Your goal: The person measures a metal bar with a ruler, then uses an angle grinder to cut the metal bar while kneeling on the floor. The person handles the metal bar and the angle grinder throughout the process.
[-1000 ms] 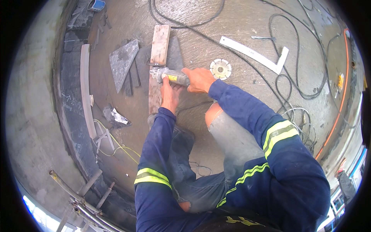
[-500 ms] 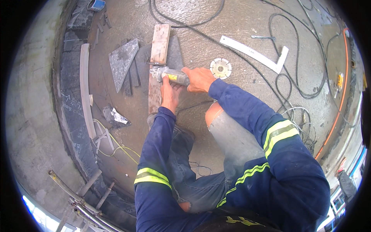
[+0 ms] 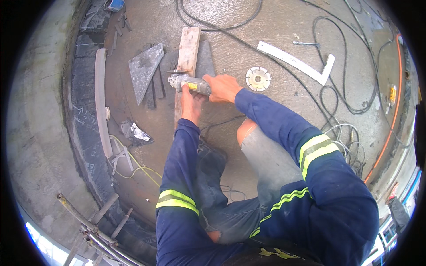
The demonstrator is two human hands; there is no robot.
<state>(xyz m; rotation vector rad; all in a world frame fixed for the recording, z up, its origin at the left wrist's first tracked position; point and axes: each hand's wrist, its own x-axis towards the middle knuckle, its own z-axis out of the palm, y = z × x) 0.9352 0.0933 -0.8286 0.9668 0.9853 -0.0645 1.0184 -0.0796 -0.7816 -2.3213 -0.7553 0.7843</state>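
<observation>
An angle grinder [image 3: 191,85] with a grey body and a yellow label lies crosswise in both my hands, above a wooden board [image 3: 189,46]. Its thin disc [image 3: 178,72] faces away from me, seen nearly edge-on; whether it touches the board I cannot tell. My left hand [image 3: 191,106] grips the front of the body from the near side, thumb on top. My right hand [image 3: 224,88] is wrapped round the rear end. Beneath and beside the board are dark stone slabs, among them a pointed grey slab [image 3: 146,73] to the left. My knees are bent close behind the grinder.
A spare segmented cutting disc [image 3: 258,79] lies right of my hands. Beyond it are a white carpenter's square [image 3: 290,60] and looping black cables [image 3: 344,88]. An orange hose [image 3: 385,146] runs along the right. Leftward stand a grey strip [image 3: 101,97] and bamboo poles [image 3: 86,221].
The grinder and both hands have shifted a little left relative to the board. The view has also moved slightly. Both hands keep their grip.
</observation>
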